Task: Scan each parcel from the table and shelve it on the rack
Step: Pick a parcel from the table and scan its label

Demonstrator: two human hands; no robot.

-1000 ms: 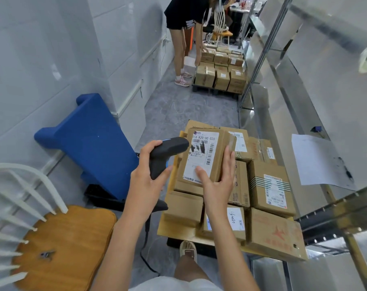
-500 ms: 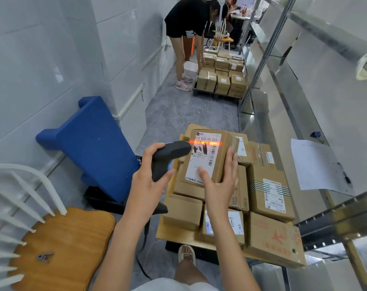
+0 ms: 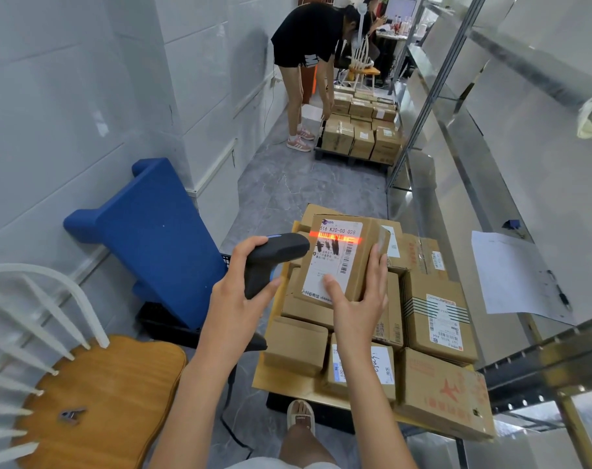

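Running along the right side, the metal rack [image 3: 511, 137] is standing with bare shelves, a loose sheet of paper [image 3: 514, 275] lying on its lower level. Beside it, the low table [image 3: 270, 377] is carrying a pile of cardboard parcels [image 3: 436, 319], most of them showing white shipping labels. To the left, a blue padded seat [image 3: 159, 238] is leaning near the wall, and a wooden chair [image 3: 94, 401] with white spindles is sitting in the near corner. Farther down the aisle, another person [image 3: 308, 62] is bending over a second stack of boxes [image 3: 358, 130].

Above the pile, the right hand [image 3: 358, 299] is gripping a small labelled parcel [image 3: 342, 258] by its near end, thumb lying on the label and fingers reaching up along the right side, tilting the label toward the camera. The left hand [image 3: 240, 299] is wrapping around the grip of a black barcode scanner [image 3: 270, 258], whose nose is sitting just beside the parcel's left edge. A red scan line [image 3: 335, 236] is glowing across the barcode near the label's top.
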